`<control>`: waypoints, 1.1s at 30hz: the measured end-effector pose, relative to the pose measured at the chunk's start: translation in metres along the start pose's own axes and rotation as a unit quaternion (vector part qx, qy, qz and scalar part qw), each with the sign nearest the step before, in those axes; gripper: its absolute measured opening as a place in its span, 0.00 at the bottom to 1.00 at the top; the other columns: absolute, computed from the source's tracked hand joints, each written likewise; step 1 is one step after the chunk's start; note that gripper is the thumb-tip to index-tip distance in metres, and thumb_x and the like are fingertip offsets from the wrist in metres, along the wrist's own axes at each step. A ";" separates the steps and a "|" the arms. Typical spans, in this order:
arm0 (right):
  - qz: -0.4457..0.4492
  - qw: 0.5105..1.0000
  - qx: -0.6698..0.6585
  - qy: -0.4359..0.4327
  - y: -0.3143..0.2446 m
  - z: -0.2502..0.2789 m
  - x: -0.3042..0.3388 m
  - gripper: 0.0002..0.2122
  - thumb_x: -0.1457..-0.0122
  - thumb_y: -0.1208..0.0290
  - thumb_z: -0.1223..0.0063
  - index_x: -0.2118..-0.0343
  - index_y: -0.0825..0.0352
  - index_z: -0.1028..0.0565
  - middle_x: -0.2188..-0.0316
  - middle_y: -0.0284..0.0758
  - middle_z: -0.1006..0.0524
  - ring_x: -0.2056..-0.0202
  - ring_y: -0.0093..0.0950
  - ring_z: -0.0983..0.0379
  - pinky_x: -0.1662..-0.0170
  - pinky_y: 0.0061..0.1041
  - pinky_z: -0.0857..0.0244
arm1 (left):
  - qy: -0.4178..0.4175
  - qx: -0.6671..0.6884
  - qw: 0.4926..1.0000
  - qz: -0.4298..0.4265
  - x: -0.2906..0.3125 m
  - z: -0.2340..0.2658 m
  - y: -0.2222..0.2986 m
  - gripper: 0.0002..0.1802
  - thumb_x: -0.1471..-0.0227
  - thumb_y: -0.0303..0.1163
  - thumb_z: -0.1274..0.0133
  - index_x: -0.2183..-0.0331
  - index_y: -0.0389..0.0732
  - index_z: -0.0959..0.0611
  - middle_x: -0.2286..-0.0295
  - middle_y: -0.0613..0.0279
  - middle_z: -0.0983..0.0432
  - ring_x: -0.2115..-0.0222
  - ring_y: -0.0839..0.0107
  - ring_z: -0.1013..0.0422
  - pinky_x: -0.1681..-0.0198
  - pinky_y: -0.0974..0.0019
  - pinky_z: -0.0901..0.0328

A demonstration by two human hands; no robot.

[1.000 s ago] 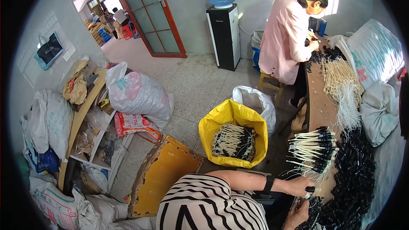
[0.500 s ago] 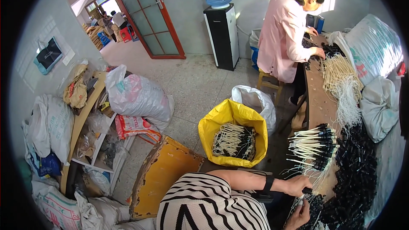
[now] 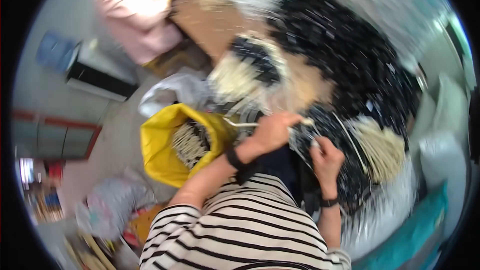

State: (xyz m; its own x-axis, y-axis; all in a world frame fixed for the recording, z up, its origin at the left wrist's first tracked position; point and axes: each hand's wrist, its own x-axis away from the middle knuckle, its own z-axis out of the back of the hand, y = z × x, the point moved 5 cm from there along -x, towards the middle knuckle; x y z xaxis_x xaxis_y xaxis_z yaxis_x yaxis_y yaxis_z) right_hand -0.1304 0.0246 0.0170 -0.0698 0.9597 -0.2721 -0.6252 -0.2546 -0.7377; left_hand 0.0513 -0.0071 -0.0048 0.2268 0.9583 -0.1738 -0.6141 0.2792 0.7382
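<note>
My left hand (image 3: 276, 131) is closed around a thin cream-coloured strand (image 3: 239, 123), which sticks out to its left; a pale tip shows at its right side. My right hand (image 3: 327, 162) is closed just to the right and nearer me, with a small whitish bit at its fingertips that blur hides. Under and beside both hands lies a pile of black pieces with white wires (image 3: 345, 152). To its right is a bundle of cream sticks (image 3: 382, 147). Farther off, a stack of cream sticks with black ends (image 3: 245, 70) lies on the brown table (image 3: 202, 22).
A large heap of black parts (image 3: 345, 45) covers the table's right side. To my left stands a yellow bag (image 3: 157, 142) with bundled sticks inside, beside a white sack (image 3: 172, 92). A person in pink (image 3: 135, 15) works at the far left, near a water dispenser (image 3: 102, 72).
The view has swung toward the right and is blurred, so the table now fills the middle. Both hands remain close together; a cream strand now shows in the left hand, where a black piece was.
</note>
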 end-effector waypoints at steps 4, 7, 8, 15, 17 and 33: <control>-0.023 0.996 0.015 0.079 0.007 0.013 0.001 0.07 0.52 0.78 0.44 0.69 0.65 0.21 0.88 0.34 0.30 0.86 0.23 0.34 0.80 0.22 0.41 | -0.062 -0.025 0.994 -0.082 -0.021 -0.016 0.026 0.24 0.63 0.16 0.54 0.60 0.40 0.19 0.70 0.52 0.25 0.65 0.52 0.29 0.62 0.55 0.33; -0.044 0.996 0.018 0.081 0.017 0.017 0.005 0.07 0.53 0.78 0.43 0.69 0.65 0.20 0.88 0.33 0.31 0.87 0.21 0.35 0.81 0.21 0.42 | -0.095 -0.013 0.991 -0.096 -0.023 -0.031 0.032 0.23 0.63 0.16 0.54 0.60 0.39 0.19 0.70 0.52 0.26 0.65 0.51 0.29 0.62 0.55 0.34; -0.043 0.996 0.021 0.079 0.019 0.017 0.006 0.07 0.53 0.78 0.43 0.69 0.65 0.20 0.88 0.33 0.31 0.87 0.21 0.35 0.81 0.21 0.42 | -0.099 -0.012 0.990 -0.098 -0.023 -0.034 0.033 0.23 0.63 0.16 0.53 0.60 0.39 0.20 0.70 0.51 0.26 0.65 0.51 0.30 0.62 0.55 0.34; -0.026 0.998 0.037 0.032 0.025 0.009 0.010 0.06 0.52 0.77 0.43 0.68 0.66 0.21 0.86 0.35 0.29 0.86 0.25 0.32 0.80 0.23 0.40 | -0.137 -0.004 0.986 -0.095 -0.022 -0.044 0.036 0.23 0.62 0.16 0.53 0.60 0.39 0.20 0.71 0.51 0.27 0.64 0.51 0.30 0.61 0.55 0.34; -0.025 0.999 0.035 0.016 0.024 0.007 0.010 0.07 0.51 0.77 0.43 0.67 0.66 0.21 0.85 0.36 0.28 0.85 0.27 0.31 0.80 0.24 0.39 | -0.149 -0.015 0.983 -0.105 -0.021 -0.046 0.035 0.24 0.62 0.16 0.53 0.58 0.40 0.21 0.70 0.51 0.26 0.64 0.51 0.29 0.62 0.53 0.34; -0.002 0.999 0.013 -0.037 0.015 0.008 0.012 0.10 0.46 0.79 0.47 0.60 0.67 0.25 0.72 0.41 0.22 0.74 0.40 0.24 0.73 0.33 0.31 | -0.060 0.149 0.968 -0.191 -0.029 -0.029 0.042 0.10 0.65 0.16 0.42 0.75 0.39 0.20 0.73 0.65 0.24 0.70 0.66 0.28 0.66 0.66 0.34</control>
State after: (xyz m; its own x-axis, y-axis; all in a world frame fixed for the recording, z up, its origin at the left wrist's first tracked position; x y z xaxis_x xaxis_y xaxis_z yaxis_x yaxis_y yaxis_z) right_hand -0.1463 0.0332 0.0075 -0.1228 0.9672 -0.2223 -0.6457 -0.2480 -0.7223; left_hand -0.0029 -0.0212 0.0117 0.4921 0.7696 -0.4069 -0.2262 0.5644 0.7939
